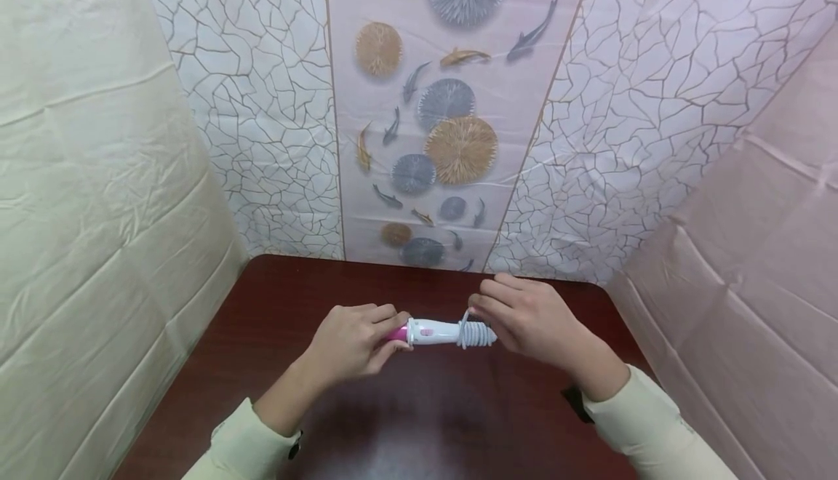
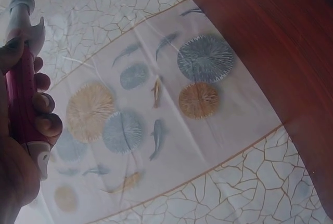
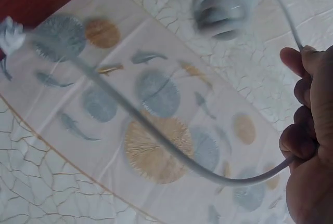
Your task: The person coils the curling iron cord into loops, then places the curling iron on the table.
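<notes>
"Two hands are busy, then. What does the person's left hand (image 1: 353,340) do?"

"It grips the pink handle of a pink-and-white device (image 1: 435,332), thumb on one side and fingers curled round the other, as the left wrist view shows as well."

"And where is the device?"

"Between the hands, over the dark red table (image 1: 497,422), lying nearly level across the head view with its white part toward the right hand (image 1: 529,314)."

"Is that hand spread?"

"No, its fingers are curled, and it pinches the pale grey cord (image 1: 476,334) just beside the device's far end. Several close turns of cord wrap that end."

"What becomes of the rest?"

"In the right wrist view it passes through the fist, comes out below and sweeps in a long curve toward a white piece (image 3: 11,37), too blurred to name."

"Anything behind?"

"A hanging cloth (image 1: 589,145) with a cracked pattern, its middle panel printed with fish and round discs. Pale sleeves (image 1: 245,440) cover both forearms."
</notes>
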Available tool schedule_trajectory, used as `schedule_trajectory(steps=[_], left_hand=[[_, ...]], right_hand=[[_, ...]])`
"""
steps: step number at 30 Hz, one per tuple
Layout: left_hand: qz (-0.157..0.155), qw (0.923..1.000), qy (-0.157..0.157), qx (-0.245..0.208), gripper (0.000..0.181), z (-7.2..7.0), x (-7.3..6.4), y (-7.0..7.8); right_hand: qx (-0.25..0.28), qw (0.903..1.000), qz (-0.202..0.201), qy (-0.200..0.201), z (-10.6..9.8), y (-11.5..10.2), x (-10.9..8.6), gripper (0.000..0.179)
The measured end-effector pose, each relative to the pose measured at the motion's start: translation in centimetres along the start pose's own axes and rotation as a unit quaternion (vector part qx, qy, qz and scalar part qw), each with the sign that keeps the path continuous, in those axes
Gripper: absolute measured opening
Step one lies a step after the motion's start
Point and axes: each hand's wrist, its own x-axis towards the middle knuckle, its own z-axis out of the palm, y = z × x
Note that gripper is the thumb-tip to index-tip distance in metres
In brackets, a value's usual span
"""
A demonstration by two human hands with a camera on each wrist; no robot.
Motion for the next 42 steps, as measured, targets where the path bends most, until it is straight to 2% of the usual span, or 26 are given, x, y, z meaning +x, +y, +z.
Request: schedule_trajectory(steps=[5,8,13,17,21,24,28,31,35,39,42], left_hand=[[0.024,0.9996,0.013,-0.001,0.034,-0.3,0.1,0.2],[0.037,0.9989,0.027,0.002,0.036,-0.5,0.2,0.2],[0.041,0.9985,0.035,0.005,0.034,-0.8,0.3,0.0],[0.044,0.9980,0.046,0.005,0.033,-1.0,0.4,-0.1],[0.048,0.9972,0.058,0.006,0.038,-1.3,0.6,-0.3],[0.049,0.9967,0.064,0.009,0.042,-1.5,0.8,-0.4],[0.047,0.9964,0.069,0.014,0.043,-1.7,0.9,-0.5],[0.046,0.9964,0.069,0.016,0.043,-1.8,1.0,-0.6],[0.041,0.9965,0.071,0.014,0.044,-1.9,1.0,-0.7],[0.039,0.9964,0.075,0.008,0.044,-2.1,1.1,-0.7],[0.036,0.9964,0.077,0.003,0.044,-2.4,1.3,-0.7]], right_hand=[[0.027,0.9993,0.011,0.021,1.1,1.4,-0.1,0.031],[0.051,0.9982,0.024,0.020,1.8,2.1,-0.3,0.032],[0.091,0.9944,0.054,0.008,2.9,2.9,-0.6,0.032],[0.124,0.9896,0.069,0.021,3.8,3.4,-0.8,0.031],[0.168,0.9805,0.096,0.035,4.9,3.7,-1.2,0.032],[0.211,0.9691,0.123,0.037,5.7,3.8,-1.5,0.029],[0.272,0.9496,0.151,0.038,6.8,4.0,-2.0,0.014],[0.301,0.9387,0.162,0.045,7.6,4.1,-2.3,0.005],[0.313,0.9309,0.180,0.052,8.5,4.3,-2.8,0.015],[0.306,0.9257,0.217,0.051,9.3,4.7,-3.7,0.026],[0.300,0.9218,0.240,0.053,10.0,5.0,-4.5,0.025]])
